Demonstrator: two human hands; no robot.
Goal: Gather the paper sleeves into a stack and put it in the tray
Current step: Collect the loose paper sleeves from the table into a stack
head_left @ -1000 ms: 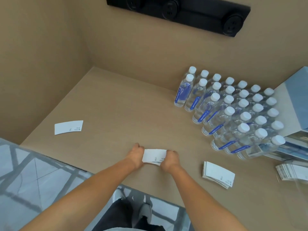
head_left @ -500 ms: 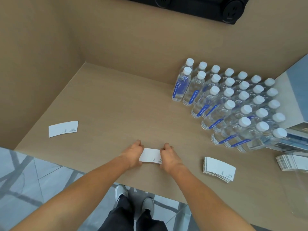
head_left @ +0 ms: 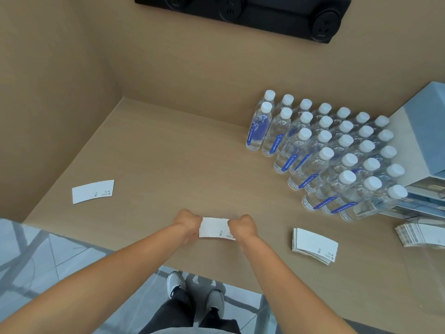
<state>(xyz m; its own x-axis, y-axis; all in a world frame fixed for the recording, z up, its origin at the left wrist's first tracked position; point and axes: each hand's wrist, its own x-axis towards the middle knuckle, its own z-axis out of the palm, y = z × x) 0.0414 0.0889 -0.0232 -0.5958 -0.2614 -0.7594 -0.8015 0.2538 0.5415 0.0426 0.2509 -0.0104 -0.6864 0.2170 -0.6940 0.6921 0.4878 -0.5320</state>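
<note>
Now a small bundle of paper sleeves [head_left: 215, 227] was near the counter's [head_left: 168, 160] front edge, pinched at its ends between the left hand [head_left: 189, 224] and the right hand [head_left: 243, 227] (fingers curled tight on it). One loose sleeve [head_left: 92, 191] lay at ten o'clock, a stack [head_left: 314, 245] at three o'clock, water bottles [head_left: 332, 155] at two o'clock.

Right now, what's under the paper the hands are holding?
The left hand and right hand pinch the paper sleeves by their ends. Only the wooden counter shows around them; what's directly beneath is covered.
</note>
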